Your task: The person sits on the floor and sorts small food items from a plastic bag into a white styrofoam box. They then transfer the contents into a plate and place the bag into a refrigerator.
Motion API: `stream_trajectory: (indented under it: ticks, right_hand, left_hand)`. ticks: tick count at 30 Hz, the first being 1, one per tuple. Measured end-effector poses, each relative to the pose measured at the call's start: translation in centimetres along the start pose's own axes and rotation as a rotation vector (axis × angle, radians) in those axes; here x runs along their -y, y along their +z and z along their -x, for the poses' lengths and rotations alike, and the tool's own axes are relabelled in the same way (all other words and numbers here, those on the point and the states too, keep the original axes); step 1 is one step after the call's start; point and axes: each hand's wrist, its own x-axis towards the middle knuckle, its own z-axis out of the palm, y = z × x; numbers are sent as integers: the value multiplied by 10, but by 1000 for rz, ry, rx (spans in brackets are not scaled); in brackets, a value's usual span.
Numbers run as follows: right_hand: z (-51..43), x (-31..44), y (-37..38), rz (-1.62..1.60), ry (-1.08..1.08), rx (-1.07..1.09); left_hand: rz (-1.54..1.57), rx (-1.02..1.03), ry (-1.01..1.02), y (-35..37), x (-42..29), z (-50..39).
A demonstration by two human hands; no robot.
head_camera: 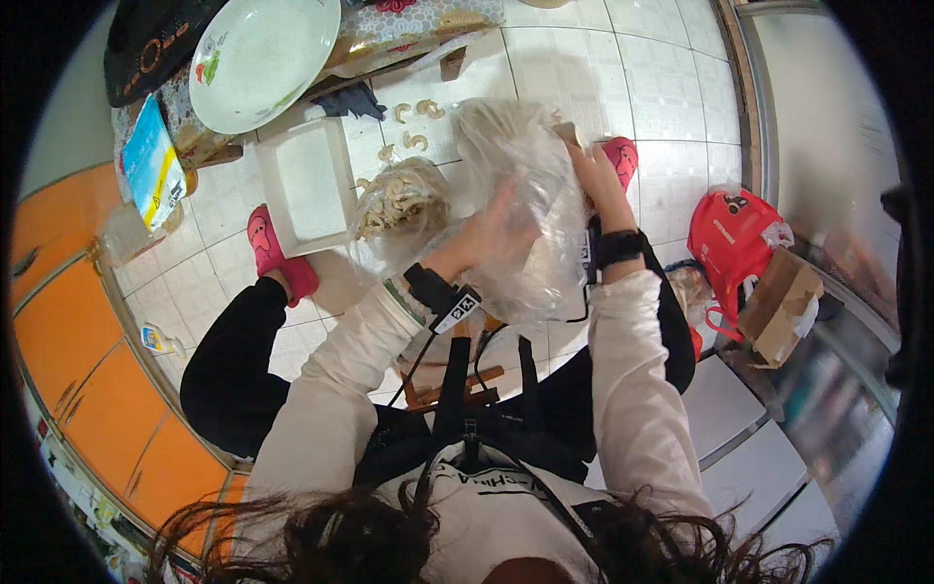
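Note:
A large clear plastic bag [536,241] is spread between my two hands above the tiled floor. My right hand [600,175] grips its right edge near a beige piece [568,134] that I cannot identify. Motion blurs my left hand [507,223], which shows through the film; whether its fingers hold anything is hidden. Left of it stands a smaller clear bag [408,193] filled with curved pale pieces, apparently food. Several similar loose pieces [429,109] lie on the floor beyond it. Farther left is a white shallow rectangular box [310,186].
A large white plate [263,62] rests on a low covered table [430,25] with a blue packet [153,164] at its edge. Orange cabinets [80,336] line the left side. At right are a red bag [730,230] and a cardboard box [781,306]. Cables hang from my wrist devices.

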Motion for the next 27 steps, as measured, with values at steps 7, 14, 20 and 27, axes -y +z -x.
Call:
stream_trajectory:
  ticks: [7, 14, 20, 27]
  right_hand:
    - [-29, 40, -16, 137, 342, 47]
    - [-32, 65, -26, 396, 280, 60]
    - [-29, 72, -28, 507, 285, 134]
    - [-14, 87, -31, 489, 203, 142]
  left_hand:
    - [605, 18, -1, 2, 29, -6]
    - [226, -72, 173, -7, 44, -14]
    - [517, -23, 139, -8, 48, -7]
    - [463, -31, 34, -4, 64, 3]
